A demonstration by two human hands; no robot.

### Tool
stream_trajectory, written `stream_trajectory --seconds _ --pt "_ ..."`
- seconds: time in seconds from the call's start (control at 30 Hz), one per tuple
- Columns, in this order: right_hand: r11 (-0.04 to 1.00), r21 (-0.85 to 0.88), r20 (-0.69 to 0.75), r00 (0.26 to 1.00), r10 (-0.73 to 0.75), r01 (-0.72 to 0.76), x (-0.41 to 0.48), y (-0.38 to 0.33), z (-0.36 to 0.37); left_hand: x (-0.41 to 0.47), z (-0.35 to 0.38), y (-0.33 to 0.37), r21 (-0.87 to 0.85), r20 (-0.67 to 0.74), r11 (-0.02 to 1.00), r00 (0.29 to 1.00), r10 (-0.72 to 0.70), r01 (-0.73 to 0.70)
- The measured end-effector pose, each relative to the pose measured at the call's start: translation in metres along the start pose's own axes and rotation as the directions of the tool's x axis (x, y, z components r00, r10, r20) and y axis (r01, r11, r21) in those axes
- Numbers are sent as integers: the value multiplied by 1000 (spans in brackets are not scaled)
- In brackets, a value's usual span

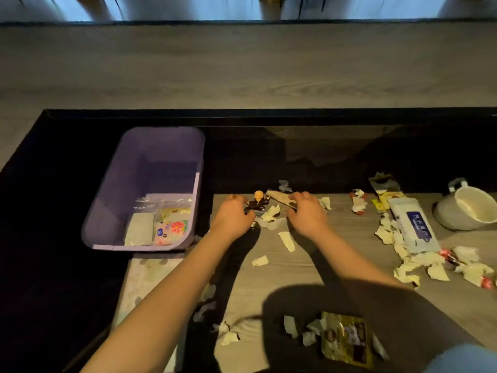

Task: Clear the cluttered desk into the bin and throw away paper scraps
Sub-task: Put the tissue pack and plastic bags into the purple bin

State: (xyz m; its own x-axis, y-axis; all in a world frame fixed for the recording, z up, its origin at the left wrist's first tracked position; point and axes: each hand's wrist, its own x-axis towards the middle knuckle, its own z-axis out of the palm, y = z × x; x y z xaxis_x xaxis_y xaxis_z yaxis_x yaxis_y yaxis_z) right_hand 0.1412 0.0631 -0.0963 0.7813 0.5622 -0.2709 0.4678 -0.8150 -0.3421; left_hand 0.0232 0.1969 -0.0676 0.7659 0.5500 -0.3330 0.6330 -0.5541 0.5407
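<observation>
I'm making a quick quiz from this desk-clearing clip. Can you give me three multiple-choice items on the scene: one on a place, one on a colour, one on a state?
1. Where does the figurine stand?
A. Inside the bin
B. On the desk between the two hands
C. Inside the mug

2. What colour is the bin?
A. Purple
B. Red
C. Green

3. How does the white mug lie?
A. Upright
B. Upside down
C. Tipped on its side

Answers:
1 B: it stands between the left hand and the right hand.
2 A: its walls are purple.
3 C: its mouth faces sideways, its handle pointing to the far side.
</observation>
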Motion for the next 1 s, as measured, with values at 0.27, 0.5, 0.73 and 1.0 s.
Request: stream_trajectory --seconds 0.27,0.5,0.73,1.0 --pt "983 -175 79 996 -40 54 38 3 0 52 25 2 -25 120 980 974 -191 196" --pt "973 -218 118 992 -49 74 60 -1 9 78 44 -6 88 111 967 963 -247 238" --pt "973 -212 181 982 -53 91 66 4 12 83 54 -3 39 133 959 950 -284 281" --pt "999 10 28 998 -47 47 44 8 -3 67 47 -5 -77 77 972 973 -218 224"
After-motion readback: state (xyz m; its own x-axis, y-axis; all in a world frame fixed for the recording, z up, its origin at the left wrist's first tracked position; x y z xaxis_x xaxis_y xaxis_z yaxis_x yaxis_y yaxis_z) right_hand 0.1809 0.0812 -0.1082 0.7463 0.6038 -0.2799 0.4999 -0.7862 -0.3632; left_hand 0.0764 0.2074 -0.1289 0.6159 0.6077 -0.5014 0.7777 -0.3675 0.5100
